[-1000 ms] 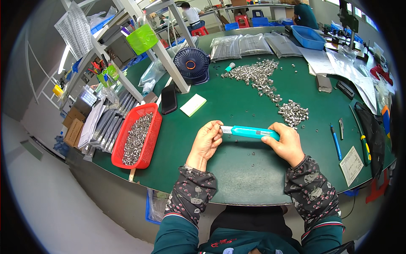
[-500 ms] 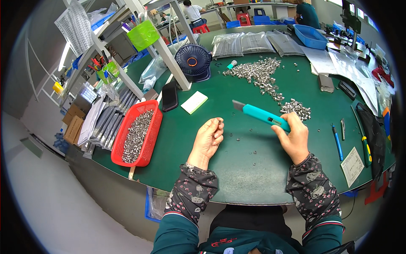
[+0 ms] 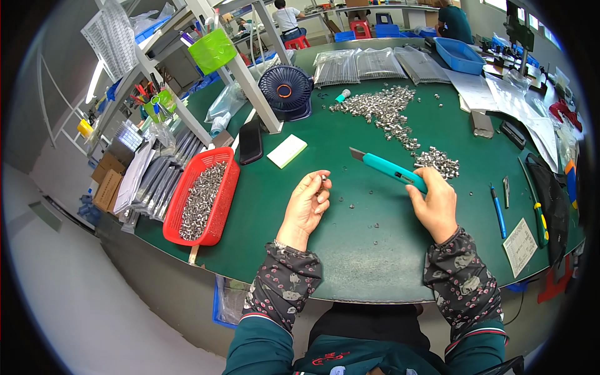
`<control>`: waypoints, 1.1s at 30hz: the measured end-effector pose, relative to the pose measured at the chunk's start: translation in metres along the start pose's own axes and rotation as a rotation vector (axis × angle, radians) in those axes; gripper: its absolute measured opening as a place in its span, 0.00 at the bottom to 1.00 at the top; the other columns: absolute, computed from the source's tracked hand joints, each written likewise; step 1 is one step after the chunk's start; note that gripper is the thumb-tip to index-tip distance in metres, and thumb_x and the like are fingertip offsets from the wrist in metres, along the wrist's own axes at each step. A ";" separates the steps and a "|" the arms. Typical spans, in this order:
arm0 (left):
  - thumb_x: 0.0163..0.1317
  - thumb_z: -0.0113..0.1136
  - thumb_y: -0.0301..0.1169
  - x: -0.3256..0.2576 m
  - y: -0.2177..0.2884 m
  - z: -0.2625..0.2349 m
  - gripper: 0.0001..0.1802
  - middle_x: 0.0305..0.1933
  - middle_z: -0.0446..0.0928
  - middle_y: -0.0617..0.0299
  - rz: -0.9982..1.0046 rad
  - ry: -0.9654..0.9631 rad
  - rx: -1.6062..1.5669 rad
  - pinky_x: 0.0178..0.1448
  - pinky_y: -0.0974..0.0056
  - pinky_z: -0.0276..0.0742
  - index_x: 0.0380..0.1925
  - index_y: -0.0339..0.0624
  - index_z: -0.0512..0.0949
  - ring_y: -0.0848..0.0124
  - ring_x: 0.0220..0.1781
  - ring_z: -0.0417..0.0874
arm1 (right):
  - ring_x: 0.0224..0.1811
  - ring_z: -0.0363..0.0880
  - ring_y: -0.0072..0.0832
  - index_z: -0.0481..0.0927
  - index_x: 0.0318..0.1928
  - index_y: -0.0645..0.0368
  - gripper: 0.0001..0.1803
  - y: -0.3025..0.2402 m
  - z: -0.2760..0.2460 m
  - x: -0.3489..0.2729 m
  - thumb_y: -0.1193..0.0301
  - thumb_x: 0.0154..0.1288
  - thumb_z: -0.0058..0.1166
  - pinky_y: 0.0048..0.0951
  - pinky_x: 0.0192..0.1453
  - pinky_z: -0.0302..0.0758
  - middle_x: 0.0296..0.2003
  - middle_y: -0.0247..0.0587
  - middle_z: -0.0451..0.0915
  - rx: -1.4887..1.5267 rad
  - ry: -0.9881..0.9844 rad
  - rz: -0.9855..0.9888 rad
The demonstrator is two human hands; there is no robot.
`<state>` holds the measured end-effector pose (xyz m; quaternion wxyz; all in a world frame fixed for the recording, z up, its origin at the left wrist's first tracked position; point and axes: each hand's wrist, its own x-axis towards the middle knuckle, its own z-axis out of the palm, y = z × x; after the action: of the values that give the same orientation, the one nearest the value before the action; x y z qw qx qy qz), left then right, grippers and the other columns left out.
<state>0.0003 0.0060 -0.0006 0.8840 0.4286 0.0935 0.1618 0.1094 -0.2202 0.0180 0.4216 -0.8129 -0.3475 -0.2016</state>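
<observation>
A factory workshop: the green table under the hands carries heaped small metal parts beyond them and a red basket of more to their left; well beyond sit other people.

A teal knife, blade out, slants upper-left, apart from a small silvery metal piece.
</observation>
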 end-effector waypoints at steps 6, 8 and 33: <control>0.63 0.49 0.31 0.000 0.000 -0.002 0.09 0.28 0.70 0.66 -0.004 -0.009 0.028 0.17 0.80 0.57 0.40 0.39 0.73 0.82 0.21 0.63 | 0.25 0.75 0.39 0.75 0.32 0.58 0.17 -0.004 -0.002 -0.002 0.61 0.44 0.61 0.36 0.30 0.70 0.25 0.42 0.75 0.091 -0.236 0.151; 0.63 0.49 0.31 0.001 0.000 -0.004 0.09 0.28 0.70 0.65 -0.007 -0.013 0.021 0.18 0.79 0.57 0.41 0.39 0.72 0.82 0.21 0.63 | 0.25 0.76 0.39 0.75 0.32 0.58 0.18 -0.010 -0.006 -0.001 0.59 0.44 0.60 0.35 0.30 0.70 0.22 0.43 0.76 0.126 -0.371 0.219; 0.63 0.50 0.31 0.000 -0.008 0.006 0.06 0.23 0.68 0.67 0.132 0.039 0.133 0.17 0.80 0.58 0.35 0.40 0.71 0.83 0.19 0.63 | 0.26 0.77 0.37 0.78 0.33 0.59 0.18 -0.007 0.000 -0.007 0.57 0.49 0.57 0.33 0.31 0.70 0.26 0.44 0.78 0.290 -0.513 0.307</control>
<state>0.0040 -0.0032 -0.0035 0.8390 0.4883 0.0930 0.2214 0.0990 -0.2197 0.0172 0.4572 -0.8116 -0.3407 0.1273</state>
